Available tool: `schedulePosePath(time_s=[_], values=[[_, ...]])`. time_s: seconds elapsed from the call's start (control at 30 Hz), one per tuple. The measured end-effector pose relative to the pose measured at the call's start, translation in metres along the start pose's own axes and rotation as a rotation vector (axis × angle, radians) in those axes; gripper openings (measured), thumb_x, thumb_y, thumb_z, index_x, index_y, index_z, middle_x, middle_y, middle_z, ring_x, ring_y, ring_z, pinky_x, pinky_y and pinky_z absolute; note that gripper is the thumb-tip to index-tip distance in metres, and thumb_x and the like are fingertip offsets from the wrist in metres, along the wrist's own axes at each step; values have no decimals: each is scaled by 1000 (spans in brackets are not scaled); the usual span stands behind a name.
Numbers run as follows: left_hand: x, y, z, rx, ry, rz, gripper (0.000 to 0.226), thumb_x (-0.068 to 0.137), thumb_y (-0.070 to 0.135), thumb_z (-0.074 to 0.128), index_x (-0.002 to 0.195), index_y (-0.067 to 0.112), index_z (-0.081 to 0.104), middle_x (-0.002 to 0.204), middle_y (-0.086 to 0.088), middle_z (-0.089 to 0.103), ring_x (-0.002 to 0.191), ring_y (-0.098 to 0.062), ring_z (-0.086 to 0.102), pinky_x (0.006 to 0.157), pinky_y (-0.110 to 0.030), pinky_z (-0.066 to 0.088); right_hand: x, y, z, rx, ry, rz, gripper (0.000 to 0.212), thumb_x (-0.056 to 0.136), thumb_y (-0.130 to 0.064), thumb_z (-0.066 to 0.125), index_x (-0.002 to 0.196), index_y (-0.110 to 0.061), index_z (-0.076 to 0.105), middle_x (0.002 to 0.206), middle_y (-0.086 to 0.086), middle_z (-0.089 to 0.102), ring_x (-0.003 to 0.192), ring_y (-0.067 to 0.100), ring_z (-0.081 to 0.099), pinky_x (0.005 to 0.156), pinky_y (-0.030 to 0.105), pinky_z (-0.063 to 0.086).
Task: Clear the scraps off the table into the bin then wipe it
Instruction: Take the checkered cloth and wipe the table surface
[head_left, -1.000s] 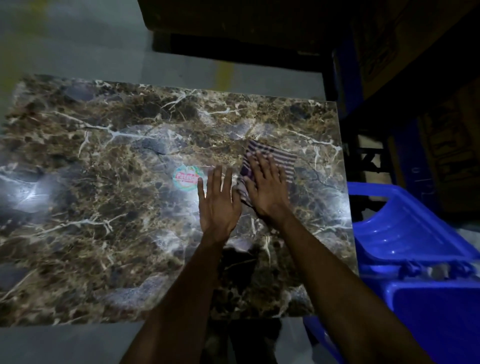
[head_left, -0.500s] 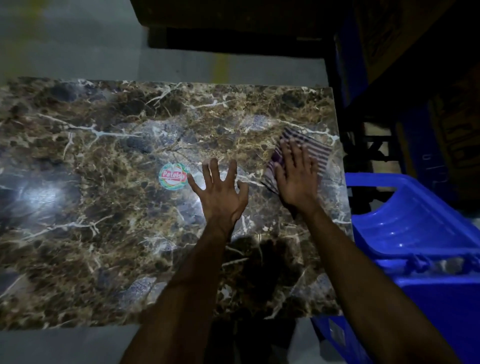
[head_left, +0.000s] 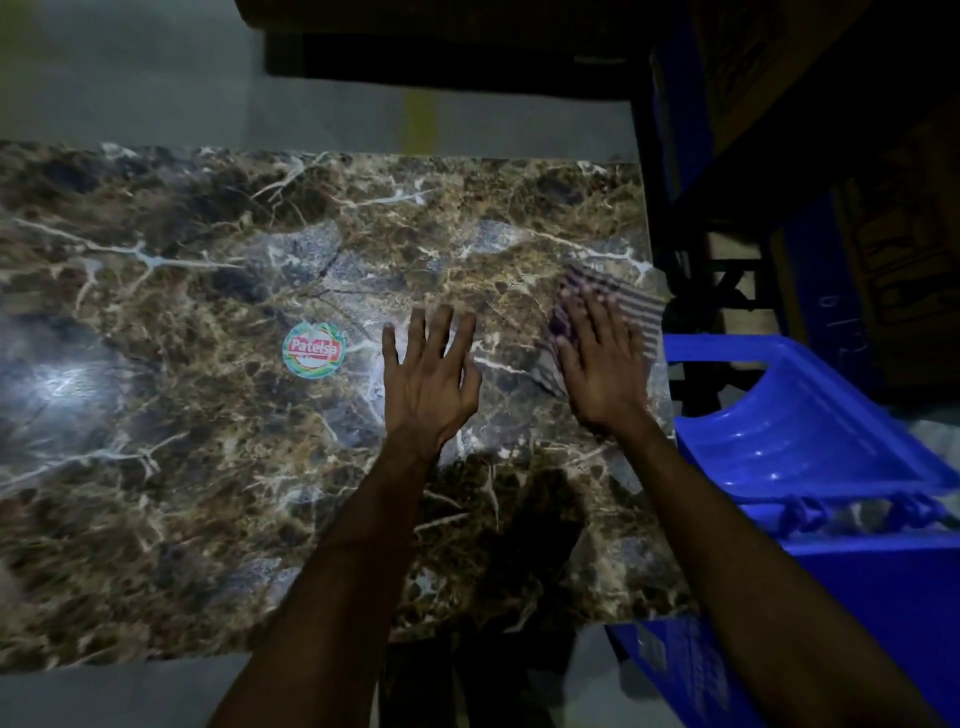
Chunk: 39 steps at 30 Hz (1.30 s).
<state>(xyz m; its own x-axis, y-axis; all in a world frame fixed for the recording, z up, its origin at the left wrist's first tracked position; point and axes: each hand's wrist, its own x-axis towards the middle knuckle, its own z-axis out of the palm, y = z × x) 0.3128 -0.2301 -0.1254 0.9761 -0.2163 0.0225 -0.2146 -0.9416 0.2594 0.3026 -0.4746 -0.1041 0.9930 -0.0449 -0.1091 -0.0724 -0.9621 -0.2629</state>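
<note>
**Striped cloth pressed flat at the table's right edge**

Marble-patterned in brown, with pale veins running through it, the rectangular table top fills most of the head view and shines where light glares off its left part. The right hand lies palm-down on a striped, dark-and-light cloth, fingers straight and close together, pressing it against the surface. That cloth sits at the table's right edge, about halfway along it, and its far corner reaches the rim. The hand and cloth are slightly smeared, so the cloth's folds cannot be made out.

The left hand rests flat on the bare table top just beside the right one, toward the middle, its fingers straight and spread apart, holding nothing. Both forearms reach in from the near edge.

A round sticker with a green rim and a red band of white lettering lies on the table left of the left hand, near it but apart.

A blue plastic bin stands on the floor right of the table, close against the near right corner. Its blue hinged lid is swung open and tilted back, its curved inside facing up. The grey floor shows beyond the far edge, and dark cardboard boxes stand at the upper right, too dim to read.
</note>
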Motion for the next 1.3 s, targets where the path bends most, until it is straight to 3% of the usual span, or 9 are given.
schedulePosePath(time_s=[0.1, 0.2, 0.33, 0.6, 0.73, 0.87, 1.0, 1.17, 1.3], values=[[1, 0, -2, -34, -13, 11, 56, 105, 39, 36, 160, 32, 31, 167, 1, 30, 157, -29, 17, 125, -62, 10, 32, -27, 6, -5, 20, 39, 60, 110, -54, 18, 167, -34, 10, 175, -3, 7, 162, 24, 3, 128, 53, 7], [1, -1, -1, -41, -22, 7, 56, 106, 42, 34, 161, 33, 30, 168, 2, 28, 158, -27, 14, 125, -61, 8, 25, -52, 13, 0, -18, -89, 59, 111, -51, 19, 167, -34, 10, 175, -2, 7, 161, 24, 3, 128, 51, 3], [1, -2, 0, -34, -25, 22, 58, 107, 51, 33, 161, 32, 30, 169, 2, 26, 158, -28, 15, 126, -60, 5, -24, -32, 11, -25, -80, -216, 58, 113, -49, 27, 166, -39, 6, 175, -8, 6, 162, 19, -2, 129, 48, 4], [3, -3, 2, -19, -44, 34, 62, 105, 59, 36, 161, 35, 28, 170, 4, 23, 159, -26, 14, 124, -62, 3, 27, 20, -5, -33, 45, 93, 60, 110, -52, 22, 166, -32, 15, 174, 0, 14, 161, 26, 7, 127, 54, 14], [3, -3, -1, -21, -39, 32, 61, 104, 59, 38, 160, 35, 30, 169, 5, 25, 158, -25, 15, 125, -62, 4, 48, -12, 5, -24, 48, 27, 58, 111, -51, 21, 166, -35, 14, 175, -1, 11, 161, 26, 7, 127, 53, 8], [2, -3, 1, -39, -44, 38, 61, 105, 59, 37, 161, 35, 29, 170, 5, 23, 159, -25, 13, 124, -62, 4, -4, -13, 11, -35, -21, -150, 57, 112, -48, 22, 166, -36, 10, 175, -3, 5, 162, 21, -1, 128, 50, 7], [2, -4, 2, -32, -47, 40, 62, 105, 60, 35, 162, 35, 27, 171, 4, 20, 160, -25, 10, 124, -63, 4, -32, 27, 1, -24, 25, -19, 58, 111, -50, 24, 166, -38, 11, 175, -7, 6, 162, 17, -1, 128, 42, 3], [3, -5, 1, -35, -47, 37, 61, 105, 59, 36, 161, 35, 28, 171, 5, 20, 160, -25, 10, 124, -63, 4, 47, 55, 0, -23, 124, 125, 60, 110, -49, 25, 165, -24, 24, 172, 6, 21, 159, 27, 18, 126, 49, 21], [2, -4, 1, -45, -45, 33, 60, 105, 59, 37, 161, 36, 29, 171, 6, 19, 160, -24, 10, 124, -62, 4, 98, 51, -1, -40, 125, 148, 63, 107, -53, 21, 165, -28, 25, 172, 6, 21, 159, 32, 18, 128, 50, 18]])
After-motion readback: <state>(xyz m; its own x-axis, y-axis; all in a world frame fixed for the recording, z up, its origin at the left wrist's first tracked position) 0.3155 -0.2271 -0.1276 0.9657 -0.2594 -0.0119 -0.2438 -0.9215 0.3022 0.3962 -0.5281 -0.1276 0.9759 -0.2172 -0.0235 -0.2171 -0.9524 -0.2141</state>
